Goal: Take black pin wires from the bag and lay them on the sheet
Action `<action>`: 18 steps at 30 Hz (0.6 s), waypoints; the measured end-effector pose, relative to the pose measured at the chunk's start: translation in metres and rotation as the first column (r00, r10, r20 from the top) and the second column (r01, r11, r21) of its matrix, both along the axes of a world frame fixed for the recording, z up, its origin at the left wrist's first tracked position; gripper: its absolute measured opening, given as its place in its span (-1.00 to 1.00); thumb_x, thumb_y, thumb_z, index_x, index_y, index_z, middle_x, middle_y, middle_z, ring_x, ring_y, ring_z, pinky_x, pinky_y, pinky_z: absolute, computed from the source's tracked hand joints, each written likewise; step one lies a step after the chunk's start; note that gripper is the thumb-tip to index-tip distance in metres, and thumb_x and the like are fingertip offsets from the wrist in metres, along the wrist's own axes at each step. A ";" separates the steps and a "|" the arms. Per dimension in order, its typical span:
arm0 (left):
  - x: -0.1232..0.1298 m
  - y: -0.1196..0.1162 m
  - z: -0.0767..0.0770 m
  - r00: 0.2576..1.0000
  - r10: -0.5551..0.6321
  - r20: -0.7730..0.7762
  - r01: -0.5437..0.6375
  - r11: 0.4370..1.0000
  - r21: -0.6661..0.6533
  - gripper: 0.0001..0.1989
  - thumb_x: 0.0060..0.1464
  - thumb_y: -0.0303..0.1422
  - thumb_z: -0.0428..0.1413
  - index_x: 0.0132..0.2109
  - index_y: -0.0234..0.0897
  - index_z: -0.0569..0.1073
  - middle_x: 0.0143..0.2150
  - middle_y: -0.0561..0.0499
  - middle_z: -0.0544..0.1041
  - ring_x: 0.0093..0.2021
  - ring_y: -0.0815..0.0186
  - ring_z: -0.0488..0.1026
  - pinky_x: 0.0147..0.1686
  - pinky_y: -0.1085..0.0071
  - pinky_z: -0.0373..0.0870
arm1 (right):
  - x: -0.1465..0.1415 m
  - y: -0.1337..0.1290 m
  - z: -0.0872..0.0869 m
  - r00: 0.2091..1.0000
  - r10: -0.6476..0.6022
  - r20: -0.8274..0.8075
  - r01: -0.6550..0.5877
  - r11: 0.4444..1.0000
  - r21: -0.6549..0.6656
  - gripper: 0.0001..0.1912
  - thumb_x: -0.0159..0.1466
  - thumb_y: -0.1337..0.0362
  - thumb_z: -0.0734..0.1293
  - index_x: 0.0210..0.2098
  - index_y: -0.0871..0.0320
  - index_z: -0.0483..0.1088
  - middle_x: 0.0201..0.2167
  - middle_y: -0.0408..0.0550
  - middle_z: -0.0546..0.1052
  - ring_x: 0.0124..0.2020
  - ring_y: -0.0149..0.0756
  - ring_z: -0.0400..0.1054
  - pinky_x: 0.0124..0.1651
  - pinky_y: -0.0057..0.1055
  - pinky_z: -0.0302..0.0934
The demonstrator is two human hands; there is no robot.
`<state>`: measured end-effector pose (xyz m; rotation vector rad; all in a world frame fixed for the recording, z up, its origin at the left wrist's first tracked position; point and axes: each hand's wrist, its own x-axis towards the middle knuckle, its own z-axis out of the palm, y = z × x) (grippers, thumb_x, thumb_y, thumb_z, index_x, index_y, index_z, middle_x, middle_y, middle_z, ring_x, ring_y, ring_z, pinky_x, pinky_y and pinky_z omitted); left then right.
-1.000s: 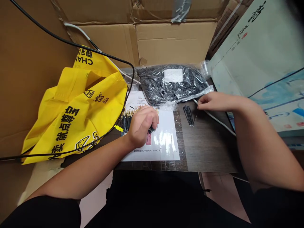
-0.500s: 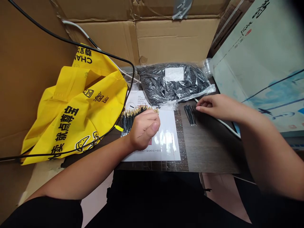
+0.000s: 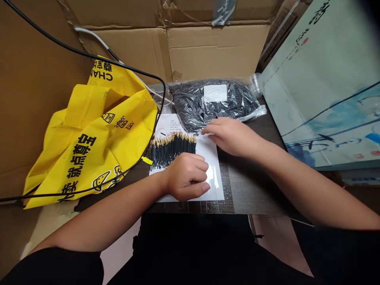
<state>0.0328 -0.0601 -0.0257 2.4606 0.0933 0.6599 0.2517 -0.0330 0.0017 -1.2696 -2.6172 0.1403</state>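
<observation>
My left hand [image 3: 188, 176] is closed in a loose fist over the white sheet [image 3: 215, 170]; whatever it may hold is hidden. Just above it lies a dense row of thin black wire leads [image 3: 175, 148] with gold-coloured tips. My right hand [image 3: 227, 134] reaches over the sheet's upper right edge, fingers stretched to the left and the thumb a little apart. Its fingertips are beside a small dark piece [image 3: 196, 134], and I see nothing clearly gripped. Behind it sits a clear plastic bag [image 3: 190, 109] packed with black pieces and bearing a white label.
To the left, a yellow printed bag [image 3: 118, 114] lies crumpled, with a black cable [image 3: 103, 57] looping over it. Clear plastic cups [image 3: 163, 103] stand behind the sheet. Cardboard [image 3: 219, 51] walls the back, and a pale printed panel [image 3: 335, 91] borders the right.
My right hand has moved left from the small group of dark leads to the sheet's upper edge, hiding that group. My left hand has dropped towards me, uncovering more of the gold-tipped row.
</observation>
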 end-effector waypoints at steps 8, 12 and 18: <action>-0.001 -0.001 -0.001 1.000 0.005 0.002 -0.005 1.000 0.001 -0.52 0.24 -0.16 -0.13 -0.62 -0.24 0.10 -0.60 0.02 0.21 -0.54 0.33 0.08 -0.47 0.26 0.01 | -0.046 0.020 -0.019 0.902 0.334 0.273 -0.387 0.906 0.171 -0.85 0.40 0.35 0.23 -0.20 0.18 0.45 -0.24 -0.03 0.47 -0.25 -0.26 0.20 -0.30 -0.30 -0.07; -0.001 -0.001 0.000 1.000 0.018 0.024 -0.018 1.000 0.013 -0.52 0.24 -0.17 -0.13 -0.62 -0.23 0.10 -0.60 0.02 0.21 -0.55 0.33 0.10 -0.47 0.27 0.02 | -0.044 0.023 -0.025 0.880 0.363 0.305 -0.443 0.861 0.252 -0.79 0.43 0.36 0.19 -0.31 0.19 0.40 -0.29 -0.04 0.45 -0.29 -0.29 0.18 -0.31 -0.29 -0.11; 0.000 0.000 0.000 0.995 0.069 0.075 -0.071 0.997 0.013 -0.55 0.23 -0.20 -0.11 -0.60 -0.24 0.09 -0.59 0.03 0.20 -0.54 0.33 0.08 -0.46 0.28 0.01 | -0.041 0.023 -0.027 0.879 0.370 0.301 -0.456 0.835 0.307 -0.80 0.44 0.33 0.18 -0.29 0.17 0.38 -0.26 -0.07 0.46 -0.28 -0.27 0.20 -0.32 -0.29 -0.13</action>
